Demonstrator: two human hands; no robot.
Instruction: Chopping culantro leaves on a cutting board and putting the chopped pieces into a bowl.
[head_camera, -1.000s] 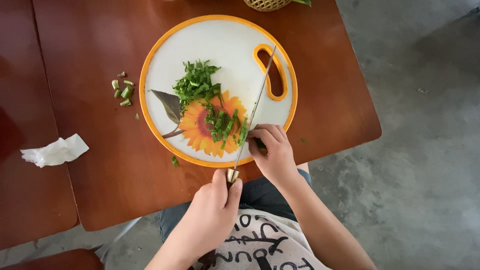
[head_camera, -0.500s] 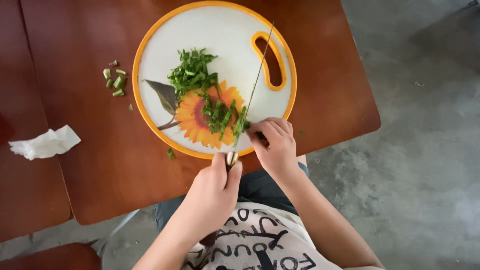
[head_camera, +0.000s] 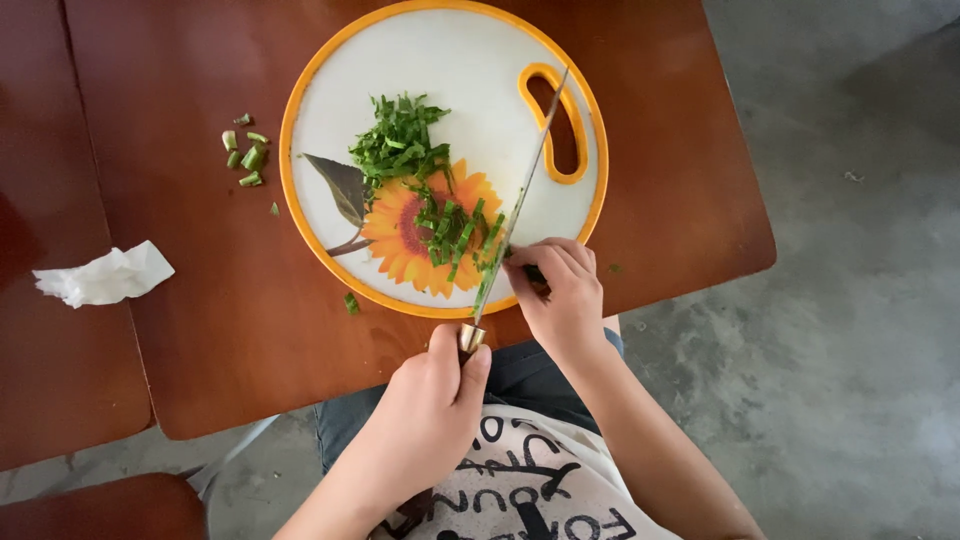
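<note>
My left hand (head_camera: 425, 400) grips the knife (head_camera: 515, 215), blade on the board (head_camera: 450, 60), right hand (head_camera: 560, 290) just beside it pinching the greens (head_camera: 455, 230).

Knife (head_camera: 515, 215) shifted toward right hand (head_camera: 558, 290); more cut greens (head_camera: 455, 232) behind blade.

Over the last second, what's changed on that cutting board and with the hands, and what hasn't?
The knife has worked on through the greens, so more cut strips lie over the sunflower print. The left hand still grips the handle; the right hand still pins the uncut bunch beside the blade. The round board, stem offcuts and crumpled tissue stayed put.
</note>
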